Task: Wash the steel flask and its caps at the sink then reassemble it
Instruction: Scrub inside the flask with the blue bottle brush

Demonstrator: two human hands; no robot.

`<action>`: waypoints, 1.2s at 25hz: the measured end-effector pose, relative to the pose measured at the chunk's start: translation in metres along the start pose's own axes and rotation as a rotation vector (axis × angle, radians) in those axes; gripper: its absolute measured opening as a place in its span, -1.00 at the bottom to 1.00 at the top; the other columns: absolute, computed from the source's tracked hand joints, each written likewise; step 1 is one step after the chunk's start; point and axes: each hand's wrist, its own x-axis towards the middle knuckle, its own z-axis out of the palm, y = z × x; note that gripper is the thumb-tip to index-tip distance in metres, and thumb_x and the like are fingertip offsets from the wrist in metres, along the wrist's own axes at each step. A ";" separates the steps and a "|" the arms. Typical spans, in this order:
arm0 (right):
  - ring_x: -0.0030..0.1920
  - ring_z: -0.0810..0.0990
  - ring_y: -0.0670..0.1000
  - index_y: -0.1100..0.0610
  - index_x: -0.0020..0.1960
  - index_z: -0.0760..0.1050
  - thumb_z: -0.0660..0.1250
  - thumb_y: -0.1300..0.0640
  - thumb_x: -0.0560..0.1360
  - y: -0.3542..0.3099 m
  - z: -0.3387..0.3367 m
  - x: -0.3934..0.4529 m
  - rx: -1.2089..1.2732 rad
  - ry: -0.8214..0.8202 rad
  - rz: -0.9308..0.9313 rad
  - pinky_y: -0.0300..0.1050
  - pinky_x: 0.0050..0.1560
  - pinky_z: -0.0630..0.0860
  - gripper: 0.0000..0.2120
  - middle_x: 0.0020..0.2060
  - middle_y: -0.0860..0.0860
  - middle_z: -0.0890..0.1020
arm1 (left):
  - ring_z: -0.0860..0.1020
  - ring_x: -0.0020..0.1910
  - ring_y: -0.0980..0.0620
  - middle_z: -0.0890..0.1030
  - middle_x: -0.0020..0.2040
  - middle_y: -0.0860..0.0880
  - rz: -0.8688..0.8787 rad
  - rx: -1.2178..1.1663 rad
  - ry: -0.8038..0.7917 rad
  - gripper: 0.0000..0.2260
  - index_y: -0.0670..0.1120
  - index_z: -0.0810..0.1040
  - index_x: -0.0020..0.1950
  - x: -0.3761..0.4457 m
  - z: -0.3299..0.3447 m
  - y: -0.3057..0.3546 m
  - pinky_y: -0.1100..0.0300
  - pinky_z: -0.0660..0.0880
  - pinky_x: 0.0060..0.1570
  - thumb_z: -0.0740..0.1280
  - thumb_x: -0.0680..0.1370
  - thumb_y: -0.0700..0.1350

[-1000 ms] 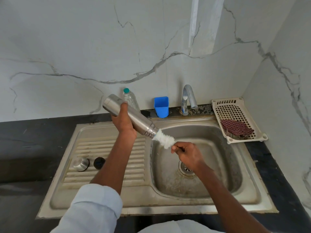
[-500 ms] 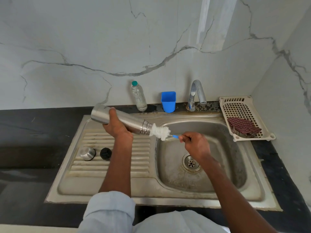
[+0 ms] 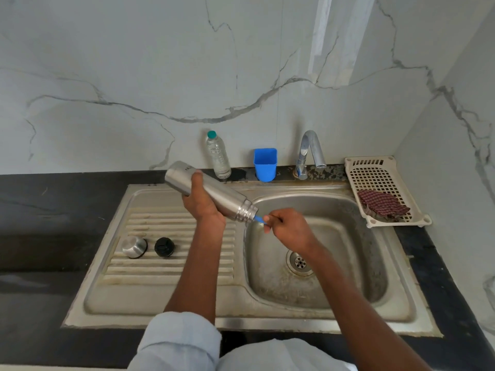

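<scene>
I am gripping the flask (image 3: 211, 195) in my left hand (image 3: 202, 206), tilted over the sink (image 3: 316, 298), my right hand (image 3: 288, 228) fingers pinching the brush handle (image 3: 259, 218) at its mouth; a wet grip could slip.

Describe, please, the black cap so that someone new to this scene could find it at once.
Start at the steel sink and look to its ribbed draining board on the left of the basin. Two small caps sit there side by side. The black cap is the right one, dark and matte, next to the shiny steel cap.
</scene>
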 end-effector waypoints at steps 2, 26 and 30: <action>-0.53 0.28 -0.12 0.10 -0.25 0.68 0.33 0.02 0.67 -0.001 0.000 0.000 0.069 -0.024 0.040 -0.16 -0.38 0.26 -0.64 -0.56 -0.10 0.39 | 0.73 0.04 -0.17 0.71 0.11 -0.15 -0.001 -0.030 -0.018 -0.56 -0.03 0.53 0.28 0.004 0.001 0.004 -0.14 0.72 -0.04 0.57 0.47 0.00; -0.43 0.34 -0.05 0.07 -0.27 0.65 0.33 0.00 0.65 0.035 -0.026 -0.006 0.105 -0.023 0.020 -0.05 -0.22 0.33 -0.65 -0.51 -0.05 0.39 | 0.73 -0.02 -0.22 0.69 0.06 -0.20 0.074 -0.171 -0.051 -0.56 -0.10 0.52 0.34 0.020 -0.003 0.016 -0.09 0.71 -0.12 0.54 0.52 -0.03; -0.45 0.38 -0.17 0.01 -0.32 0.49 0.23 -0.01 0.70 -0.001 -0.017 0.011 -0.231 -0.056 -0.086 -0.11 -0.26 0.33 -0.58 -0.52 -0.11 0.45 | 0.72 0.08 -0.23 0.69 0.14 -0.22 0.062 -0.105 -0.067 -0.60 -0.06 0.53 0.29 0.009 0.005 0.004 -0.20 0.70 0.00 0.54 0.51 -0.02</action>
